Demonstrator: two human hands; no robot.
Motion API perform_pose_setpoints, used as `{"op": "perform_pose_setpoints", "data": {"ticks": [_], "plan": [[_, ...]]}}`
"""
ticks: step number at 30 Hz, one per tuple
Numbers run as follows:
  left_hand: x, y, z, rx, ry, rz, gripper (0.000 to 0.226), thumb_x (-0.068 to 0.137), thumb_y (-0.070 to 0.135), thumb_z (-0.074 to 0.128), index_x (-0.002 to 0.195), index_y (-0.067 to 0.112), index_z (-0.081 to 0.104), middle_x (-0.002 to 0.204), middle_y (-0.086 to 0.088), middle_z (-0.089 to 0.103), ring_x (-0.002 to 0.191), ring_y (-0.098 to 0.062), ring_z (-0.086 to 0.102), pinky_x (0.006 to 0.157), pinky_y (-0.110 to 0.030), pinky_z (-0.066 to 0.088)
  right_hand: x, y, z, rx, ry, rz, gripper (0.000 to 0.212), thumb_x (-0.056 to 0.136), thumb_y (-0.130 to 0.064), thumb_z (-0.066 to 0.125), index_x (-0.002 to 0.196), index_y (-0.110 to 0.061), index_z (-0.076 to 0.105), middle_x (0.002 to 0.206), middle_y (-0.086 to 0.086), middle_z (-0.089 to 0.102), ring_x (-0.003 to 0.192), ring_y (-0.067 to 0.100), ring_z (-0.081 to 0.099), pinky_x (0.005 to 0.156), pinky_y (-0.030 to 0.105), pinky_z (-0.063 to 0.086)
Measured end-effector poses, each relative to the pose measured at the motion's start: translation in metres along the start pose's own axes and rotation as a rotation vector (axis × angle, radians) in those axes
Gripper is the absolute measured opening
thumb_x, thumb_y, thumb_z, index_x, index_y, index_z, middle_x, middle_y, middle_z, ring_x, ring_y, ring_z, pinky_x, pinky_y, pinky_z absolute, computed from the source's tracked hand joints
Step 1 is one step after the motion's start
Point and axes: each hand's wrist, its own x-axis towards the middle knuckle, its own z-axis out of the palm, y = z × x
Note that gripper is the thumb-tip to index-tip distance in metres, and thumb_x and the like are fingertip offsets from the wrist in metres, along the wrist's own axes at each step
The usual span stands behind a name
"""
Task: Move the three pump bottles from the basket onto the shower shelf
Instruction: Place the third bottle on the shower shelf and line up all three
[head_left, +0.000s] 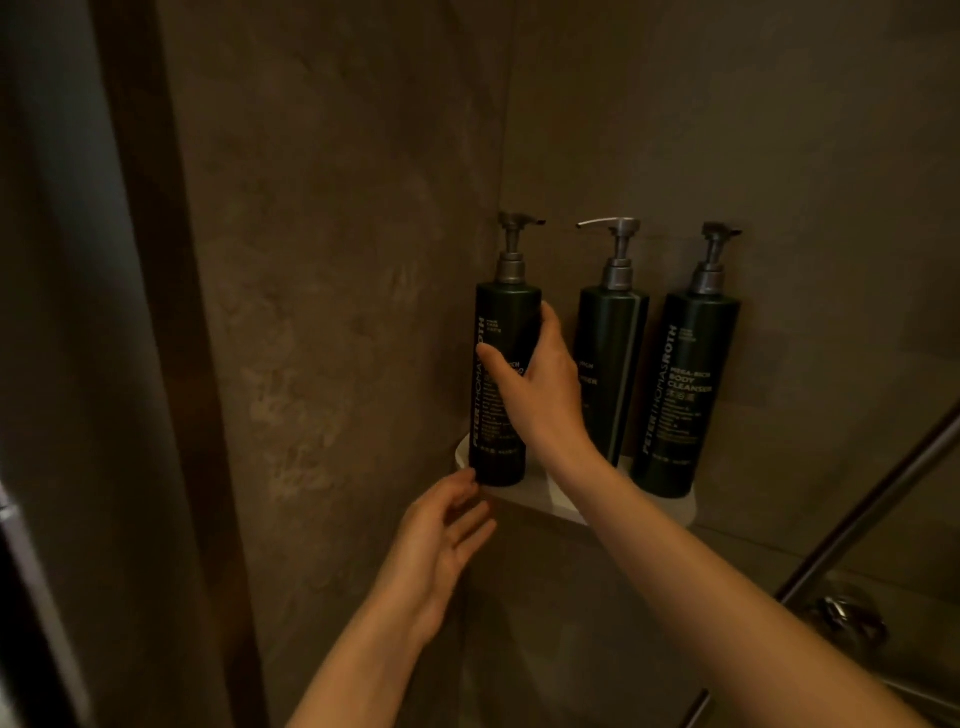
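Three dark green pump bottles with grey pumps stand upright on a white corner shelf (561, 500). My right hand (540, 384) is wrapped around the left bottle (496, 415), thumb on its front, fingers on its right side. The middle bottle (615, 364) stands behind my right wrist. The right bottle (683, 395), labelled body cleanser, stands apart from both hands. My left hand (441, 540) is below the shelf's left end, fingers spread, one fingertip near the base of the left bottle. The basket is not in view.
Brown stone tile walls meet in the corner behind the shelf. A metal rail (862, 514) slants up at the right, with a chrome fitting (844, 616) below it. A dark door frame (156, 364) runs down the left side.
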Motion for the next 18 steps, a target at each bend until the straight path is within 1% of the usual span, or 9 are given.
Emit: {"op": "perform_pose_setpoints", "data": {"ticks": [2, 4, 5, 6, 8, 9, 12, 14, 18], "plan": [[0.002, -0.006, -0.002, 0.353, 0.049, 0.214, 0.039, 0.095, 0.015, 0.047, 0.134, 0.018, 0.05, 0.137, -0.004, 0.052, 0.12, -0.011, 0.052, 0.1, -0.025, 0.044, -0.002, 0.004, 0.003, -0.01, 0.003, 0.005, 0.075, 0.085, -0.026, 0.066, 0.147, -0.02, 0.023, 0.139, 0.001, 0.047, 0.128, 0.017, 0.045, 0.105, 0.039, 0.039], [0.003, -0.011, -0.003, 0.653, 0.065, 0.479, 0.042, 0.094, 0.013, 0.049, 0.134, 0.023, 0.049, 0.139, 0.006, 0.047, 0.113, 0.009, 0.048, 0.095, -0.002, 0.035, -0.007, 0.009, 0.007, -0.032, 0.002, 0.009, 0.08, 0.084, -0.024, 0.067, 0.148, -0.019, 0.02, 0.142, 0.001, 0.044, 0.13, 0.016, 0.042, 0.106, 0.034, 0.036], [0.003, -0.013, -0.003, 0.775, 0.059, 0.577, 0.045, 0.093, 0.013, 0.05, 0.136, 0.025, 0.046, 0.141, 0.011, 0.043, 0.115, 0.013, 0.043, 0.094, 0.003, 0.029, -0.011, 0.012, 0.008, -0.044, 0.001, 0.014, 0.081, 0.083, -0.022, 0.068, 0.148, -0.019, 0.019, 0.142, 0.002, 0.043, 0.13, 0.016, 0.041, 0.106, 0.033, 0.035], [0.004, -0.017, -0.004, 0.88, 0.044, 0.65, 0.048, 0.093, 0.014, 0.051, 0.139, 0.026, 0.043, 0.144, 0.015, 0.038, 0.121, 0.013, 0.038, 0.099, 0.002, 0.024, -0.014, 0.015, 0.009, -0.054, -0.001, 0.019, 0.082, 0.083, -0.021, 0.068, 0.148, -0.018, 0.018, 0.143, 0.002, 0.042, 0.131, 0.015, 0.04, 0.106, 0.032, 0.034], [0.007, -0.023, -0.005, 1.013, 0.009, 0.725, 0.056, 0.092, 0.017, 0.052, 0.144, 0.027, 0.034, 0.15, 0.017, 0.027, 0.134, 0.005, 0.027, 0.112, -0.014, 0.019, -0.021, 0.021, 0.011, -0.068, -0.003, 0.029, 0.082, 0.083, -0.019, 0.068, 0.148, -0.019, 0.018, 0.144, 0.002, 0.041, 0.132, 0.015, 0.039, 0.105, 0.029, 0.032], [0.009, -0.026, -0.006, 1.047, 0.002, 0.735, 0.059, 0.092, 0.017, 0.051, 0.145, 0.028, 0.029, 0.153, 0.017, 0.022, 0.138, 0.002, 0.023, 0.114, -0.019, 0.017, -0.024, 0.025, 0.011, -0.071, -0.008, 0.037, 0.081, 0.084, -0.019, 0.067, 0.148, -0.019, 0.018, 0.145, 0.002, 0.041, 0.133, 0.015, 0.038, 0.105, 0.029, 0.032], [0.017, -0.029, -0.006, 1.141, 0.001, 0.763, 0.064, 0.092, 0.016, 0.05, 0.148, 0.028, 0.02, 0.157, 0.015, 0.012, 0.142, -0.001, 0.017, 0.116, -0.022, 0.014, -0.028, 0.032, 0.014, -0.062, -0.031, 0.072, 0.079, 0.086, -0.02, 0.065, 0.149, -0.019, 0.017, 0.147, 0.002, 0.039, 0.135, 0.016, 0.037, 0.11, 0.035, 0.034], [0.023, -0.029, -0.005, 1.189, -0.003, 0.779, 0.066, 0.092, 0.015, 0.05, 0.149, 0.027, 0.018, 0.158, 0.013, 0.01, 0.143, -0.004, 0.015, 0.117, -0.023, 0.015, -0.025, 0.035, 0.017, -0.054, -0.033, 0.094, 0.077, 0.087, -0.02, 0.064, 0.149, -0.019, 0.017, 0.147, 0.002, 0.039, 0.135, 0.017, 0.037, 0.109, 0.034, 0.033], [0.032, -0.023, 0.0, 1.212, -0.008, 0.778, 0.066, 0.092, 0.017, 0.051, 0.149, 0.025, 0.02, 0.158, 0.008, 0.014, 0.141, -0.009, 0.023, 0.112, -0.021, 0.021, -0.017, 0.038, 0.022, -0.057, -0.031, 0.134, 0.078, 0.089, -0.02, 0.062, 0.15, -0.018, 0.014, 0.148, 0.003, 0.037, 0.135, 0.017, 0.036, 0.105, 0.03, 0.031]]}}
